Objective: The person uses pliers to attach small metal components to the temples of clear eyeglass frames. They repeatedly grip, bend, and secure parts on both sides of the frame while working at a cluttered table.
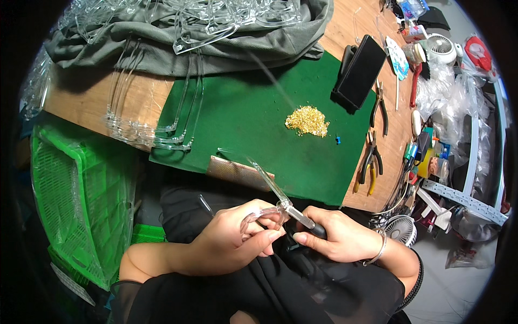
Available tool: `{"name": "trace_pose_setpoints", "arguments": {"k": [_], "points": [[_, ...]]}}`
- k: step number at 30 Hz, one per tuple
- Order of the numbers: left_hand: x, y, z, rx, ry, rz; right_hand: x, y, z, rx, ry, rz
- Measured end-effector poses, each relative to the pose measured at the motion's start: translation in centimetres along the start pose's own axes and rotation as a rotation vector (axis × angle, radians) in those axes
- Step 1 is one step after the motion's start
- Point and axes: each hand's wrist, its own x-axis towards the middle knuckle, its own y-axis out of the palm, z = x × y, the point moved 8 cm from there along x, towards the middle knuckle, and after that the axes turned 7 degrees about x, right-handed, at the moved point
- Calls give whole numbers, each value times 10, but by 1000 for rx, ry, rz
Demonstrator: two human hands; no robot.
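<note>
My left hand is closed around a clear plastic eyeglass frame, low over my lap at the near edge of the table. One temple of the frame points up and away toward the green mat. My right hand grips a pair of pliers with dark handles. The jaws meet the frame at its hinge corner, beside my left fingertips; whether they pinch a part there is too small to tell. On the mat lies a pile of tiny gold-coloured metal pieces, with a small blue piece beside it.
Several clear frames stand at the mat's left; more are heaped on grey cloth. A black box-like object and two other pliers lie right. Green crates stand left, a small fan right. A textured block edges the mat.
</note>
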Motion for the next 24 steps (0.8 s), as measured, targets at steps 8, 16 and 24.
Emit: {"name": "trace_pose_setpoints", "arguments": {"k": [8,16,24], "points": [[-2,-1,-2,133,15,-68,6,1,-5,-41,14,-88],[0,-1,-1,-17,-44,23,5,12,-6,338,-50,227],[-9,2,-14,392,205,-81,-1,-19,16,-307,-428,-276]]}}
